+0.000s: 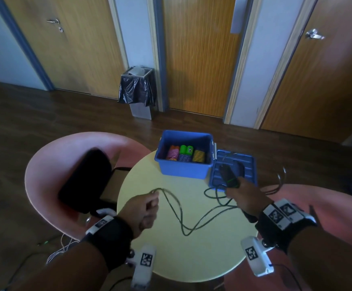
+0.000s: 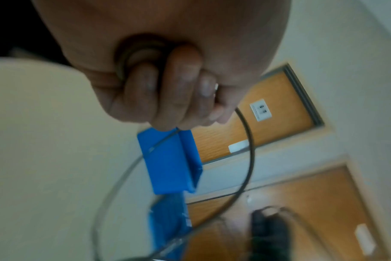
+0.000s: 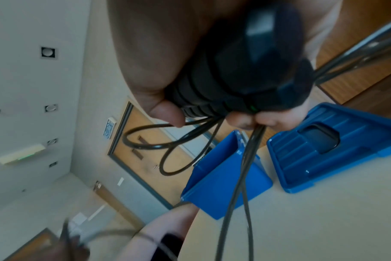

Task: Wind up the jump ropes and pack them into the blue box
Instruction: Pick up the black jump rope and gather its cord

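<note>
Head view: at a round pale-yellow table (image 1: pixel 192 259), a person's right hand (image 1: pixel 244 196) grips the black jump-rope handles (image 1: pixel 229 175) with fingers wrapped round them, just over the near edge of the blue lid (image 1: pixel 248 164) lying flat at the right. The left hand (image 1: pixel 143 208), curled, pinches the dark rope (image 1: pixel 181 217), whose slack loops across the tabletop between both hands. At the far side stands the open blue box (image 1: pixel 183 166) with wound coloured ropes (image 1: pixel 183 154) inside. A pink chair (image 1: pixel 45 175) stands left.

Left wrist view: the fingers (image 2: pixel 179 88) are curled tight round the rope (image 2: pixel 248 159), which arcs away before the blue box (image 2: pixel 167 162).

Right wrist view: thumb and fingers (image 3: pixel 165 113) clamp the handles (image 3: pixel 246 70) and several rope loops (image 3: pixel 167 146); box (image 3: pixel 223 185) and lid (image 3: pixel 324 150) lie beyond.
</note>
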### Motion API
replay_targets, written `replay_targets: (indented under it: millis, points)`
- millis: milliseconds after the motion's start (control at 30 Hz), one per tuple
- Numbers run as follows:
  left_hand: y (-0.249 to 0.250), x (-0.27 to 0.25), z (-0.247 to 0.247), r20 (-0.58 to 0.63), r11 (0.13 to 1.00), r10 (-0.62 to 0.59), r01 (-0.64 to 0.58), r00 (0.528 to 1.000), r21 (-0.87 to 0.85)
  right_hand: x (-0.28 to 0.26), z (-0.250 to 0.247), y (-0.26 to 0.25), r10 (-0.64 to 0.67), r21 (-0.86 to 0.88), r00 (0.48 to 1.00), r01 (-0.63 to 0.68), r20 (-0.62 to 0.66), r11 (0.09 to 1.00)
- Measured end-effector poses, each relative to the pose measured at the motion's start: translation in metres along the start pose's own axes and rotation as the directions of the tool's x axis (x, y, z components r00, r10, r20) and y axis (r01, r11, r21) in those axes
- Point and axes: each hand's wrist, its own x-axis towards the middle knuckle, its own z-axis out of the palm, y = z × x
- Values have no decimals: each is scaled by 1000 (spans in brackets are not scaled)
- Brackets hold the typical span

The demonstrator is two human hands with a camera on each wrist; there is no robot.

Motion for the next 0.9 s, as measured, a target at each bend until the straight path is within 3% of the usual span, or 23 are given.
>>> replay_targets:
  millis: [67, 133, 233, 333, 567, 633, 700, 767, 833, 900]
  points:
    - [21, -12, 14, 173, 920, -6, 74, 985, -386, -4, 8, 2, -46, -147, 999, 45, -6, 988]
    - [43, -20, 24, 189, 813, 138, -2, 972, -582, -6, 12, 10, -72, -317, 997, 69, 2, 946]
    - [73, -23, 23, 18, 705, 331, -234, 943, -670, -9, 10, 29, -27, -469, 999, 37, 28, 883]
    - [91, -18, 9, -16, 674, 377, -286, 926, -681, -17, 6, 45, 51, -523, 999, -35, 17, 851]
    - [89, 15, -7, -164, 658, 384, -394, 909, -641, -27, 19, 54, 5, -516, 997, 36, 78, 856]
    - [81, 26, -14, -254, 695, 367, -445, 895, -565, -28, 21, 54, 5, -512, 994, 52, 111, 858]
    - [70, 29, -12, -290, 796, 365, -458, 885, -395, -31, 20, 50, 29, -471, 984, 58, 175, 880]
    - [56, 25, -8, -225, 911, 348, -385, 910, -150, -36, 20, 47, 42, -388, 976, 46, 215, 920]
    - [37, 20, -15, -124, 975, 221, -218, 967, 41, -43, 19, 41, 45, -180, 963, 4, 265, 984]
    - [20, 17, -31, -80, 996, 76, -72, 994, 57, -48, 19, 37, 48, 111, 943, -90, 329, 990]
